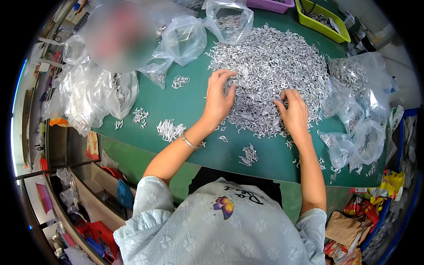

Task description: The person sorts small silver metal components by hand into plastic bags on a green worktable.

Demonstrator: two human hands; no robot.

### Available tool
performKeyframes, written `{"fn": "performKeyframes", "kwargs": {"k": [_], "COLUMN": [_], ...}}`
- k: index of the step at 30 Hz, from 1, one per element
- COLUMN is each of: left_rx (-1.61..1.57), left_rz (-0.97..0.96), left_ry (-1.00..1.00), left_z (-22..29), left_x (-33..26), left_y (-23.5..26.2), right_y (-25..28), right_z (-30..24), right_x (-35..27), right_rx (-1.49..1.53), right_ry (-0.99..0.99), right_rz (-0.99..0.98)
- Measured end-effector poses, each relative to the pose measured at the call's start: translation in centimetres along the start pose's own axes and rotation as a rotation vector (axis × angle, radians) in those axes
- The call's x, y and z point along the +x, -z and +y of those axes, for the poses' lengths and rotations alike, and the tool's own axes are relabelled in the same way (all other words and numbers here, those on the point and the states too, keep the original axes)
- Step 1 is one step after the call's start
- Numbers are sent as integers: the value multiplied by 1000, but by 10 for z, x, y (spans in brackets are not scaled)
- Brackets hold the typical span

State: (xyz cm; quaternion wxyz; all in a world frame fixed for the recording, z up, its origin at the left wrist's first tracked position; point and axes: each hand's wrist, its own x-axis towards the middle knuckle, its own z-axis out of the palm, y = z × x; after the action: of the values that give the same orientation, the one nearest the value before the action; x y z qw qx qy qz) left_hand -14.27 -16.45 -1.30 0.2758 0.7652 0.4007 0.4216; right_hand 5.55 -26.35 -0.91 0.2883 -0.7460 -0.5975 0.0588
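Observation:
A broad heap of small silver metal pieces, many of them curved or hook-like, lies in front of me. My left hand rests at the heap's left edge, its fingers bent and the thumb apart from them; nothing shows in its grasp. On the near right side of the heap, my right hand touches the pieces with curled fingers, a gap showing between thumb and forefinger. Small sorted groups lie nearby: thin straight pieces beside my left forearm, and another bundle of slim pieces between my arms.
Clear plastic bags of parts stand at the back left, and more bags sit at the right. A yellow-green basket and a purple basket are at the far edge. Smaller piles dot the green table.

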Motion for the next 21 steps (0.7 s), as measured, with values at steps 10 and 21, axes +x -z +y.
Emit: {"fn": "performKeyframes", "kwargs": {"k": [10,21], "left_rx": [-278,-889], "left_rz": [-275,-546], "left_ry": [75,501], "left_z": [43,65], "left_x": [-35,-49], "left_y": [10,-24], "right_y": [16,31], "right_z": [14,-4], "right_x": [-15,-37], "right_rx": [592,1546], "right_ry": [-258,-710], "right_rz": [-8,-429]}}
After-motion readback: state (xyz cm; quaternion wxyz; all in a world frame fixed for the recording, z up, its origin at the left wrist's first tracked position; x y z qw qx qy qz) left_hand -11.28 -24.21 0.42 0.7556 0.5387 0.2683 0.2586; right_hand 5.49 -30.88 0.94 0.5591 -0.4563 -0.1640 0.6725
